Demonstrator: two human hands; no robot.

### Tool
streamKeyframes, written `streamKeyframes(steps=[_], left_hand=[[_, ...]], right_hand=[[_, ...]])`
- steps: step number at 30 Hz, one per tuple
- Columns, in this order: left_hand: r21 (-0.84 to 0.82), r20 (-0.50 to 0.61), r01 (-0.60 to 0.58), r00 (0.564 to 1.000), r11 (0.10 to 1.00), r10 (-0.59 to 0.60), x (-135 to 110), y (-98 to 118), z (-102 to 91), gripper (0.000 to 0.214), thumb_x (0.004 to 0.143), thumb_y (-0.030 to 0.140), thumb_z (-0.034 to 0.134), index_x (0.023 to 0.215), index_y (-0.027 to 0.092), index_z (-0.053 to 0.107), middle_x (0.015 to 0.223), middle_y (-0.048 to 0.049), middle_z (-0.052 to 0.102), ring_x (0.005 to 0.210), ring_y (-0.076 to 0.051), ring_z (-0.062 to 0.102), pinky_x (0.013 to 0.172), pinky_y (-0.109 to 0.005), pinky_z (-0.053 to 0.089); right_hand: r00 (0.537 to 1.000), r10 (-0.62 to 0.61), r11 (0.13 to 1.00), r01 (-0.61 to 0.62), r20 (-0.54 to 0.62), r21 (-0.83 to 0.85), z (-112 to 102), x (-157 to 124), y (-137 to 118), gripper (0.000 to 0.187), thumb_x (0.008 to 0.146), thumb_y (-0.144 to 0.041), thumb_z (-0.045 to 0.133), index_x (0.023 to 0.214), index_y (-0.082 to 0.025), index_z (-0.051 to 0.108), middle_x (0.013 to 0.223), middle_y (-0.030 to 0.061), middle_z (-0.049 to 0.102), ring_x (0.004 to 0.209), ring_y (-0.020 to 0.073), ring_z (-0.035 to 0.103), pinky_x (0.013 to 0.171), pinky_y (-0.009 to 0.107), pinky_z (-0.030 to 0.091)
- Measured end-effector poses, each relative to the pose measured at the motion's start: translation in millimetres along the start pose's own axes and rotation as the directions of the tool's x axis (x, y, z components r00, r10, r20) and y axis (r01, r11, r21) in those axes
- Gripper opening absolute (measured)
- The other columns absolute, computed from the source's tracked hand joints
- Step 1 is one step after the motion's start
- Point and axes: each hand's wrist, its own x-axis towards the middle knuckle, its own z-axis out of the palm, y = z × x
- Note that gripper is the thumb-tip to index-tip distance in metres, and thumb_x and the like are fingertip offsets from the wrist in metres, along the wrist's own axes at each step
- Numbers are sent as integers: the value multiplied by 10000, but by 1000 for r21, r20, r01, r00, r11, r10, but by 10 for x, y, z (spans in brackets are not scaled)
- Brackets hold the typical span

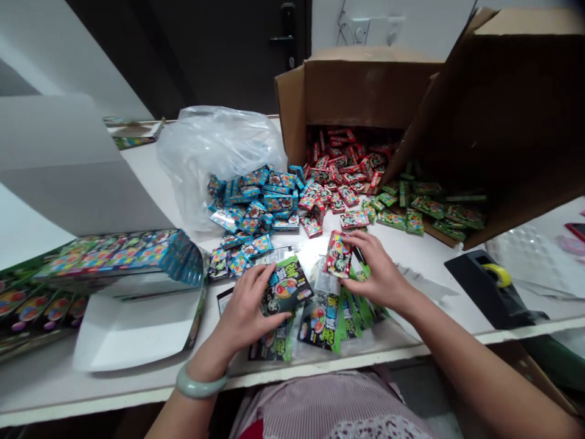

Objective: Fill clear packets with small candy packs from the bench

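Note:
My left hand (242,314) is closed on a black and green candy packet (290,288), thumb at its lower edge. My right hand (381,271) grips a small red candy box (337,255) between thumb and fingers, a little above the table. A bit of green shows beside that box, partly hidden by my fingers. Below both hands lie several more black and green packets (322,326), overlapping near the front edge. Just beyond them sits a pile of small blue boxes (278,201), with loose red boxes (347,195) to its right.
Red boxes spill from a cardboard carton (365,94); green boxes (429,207) lie in a tilted carton (516,122). A clear plastic bag (219,137) stands behind the blue pile. At left, a display box (132,335) holds rows of boxes. A black tape dispenser (484,289) is at right.

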Motion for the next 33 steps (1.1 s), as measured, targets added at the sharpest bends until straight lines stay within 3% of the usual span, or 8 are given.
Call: streamKeyframes(steps=[3,7,15,20,23,26,29,33], left_hand=[[-9,-16,-51,999,999,51,13,26,-14,950,700,383,766,1470,232,230,1311,-150,425,1200,-338,442,1006,-525,413],[-16,-9,-106,994,994,106,5,24,0,947,712,379,757,1479,212,227,1327,-158,426,1222,-347,428,1024,-527,394],[-83,56,-125,990,989,130,-5,23,-31,960,705,414,759,1475,211,224,1334,-157,416,1229,-343,421,1023,-517,405],[-179,75,-86,992,980,100,45,88,36,963,684,419,774,1461,222,240,1340,-150,402,1242,-339,416,1038,-517,400],[-202,68,-48,996,978,63,42,107,83,957,679,411,778,1454,226,247,1338,-145,398,1244,-331,415,1044,-514,398],[-156,31,28,999,987,-24,27,123,102,916,691,374,772,1442,229,267,1321,-144,409,1230,-327,424,1027,-520,411],[-124,10,33,999,992,-32,35,149,117,931,685,352,777,1447,232,255,1320,-146,414,1222,-331,431,1015,-526,421],[-112,-1,9,1000,994,-9,50,130,102,958,665,335,789,1452,234,251,1323,-142,423,1219,-333,441,1011,-519,432]], right_hand=[[955,-185,980,197,232,-31,-241,78,-200,688,737,-223,651,1373,-263,391,1395,105,419,1305,287,378,1078,470,362],[848,-227,951,300,478,-81,-400,182,-362,699,707,-212,687,1363,-215,446,1378,132,450,1261,303,410,1049,467,385],[795,-253,936,346,551,-69,-504,313,-336,733,696,-203,693,1385,-228,443,1389,126,452,1275,299,408,1057,469,369],[801,-232,939,332,552,-86,-413,342,-381,695,674,-205,722,1332,-144,505,1336,177,482,1234,323,438,1028,458,401],[805,-232,964,266,546,18,-355,320,-362,747,690,-194,714,1380,-128,435,1411,192,417,1282,310,409,1047,433,396],[867,-190,979,134,460,151,-264,255,-362,749,765,-230,680,1431,-165,344,1434,163,419,1290,263,423,1053,415,398],[934,-101,973,22,341,230,-121,179,-402,508,867,-250,575,1357,-209,449,1227,118,603,1129,227,547,969,418,453],[962,36,910,-143,270,389,19,191,-311,359,885,-264,541,1242,-232,560,1091,89,676,1008,212,615,886,398,488]])
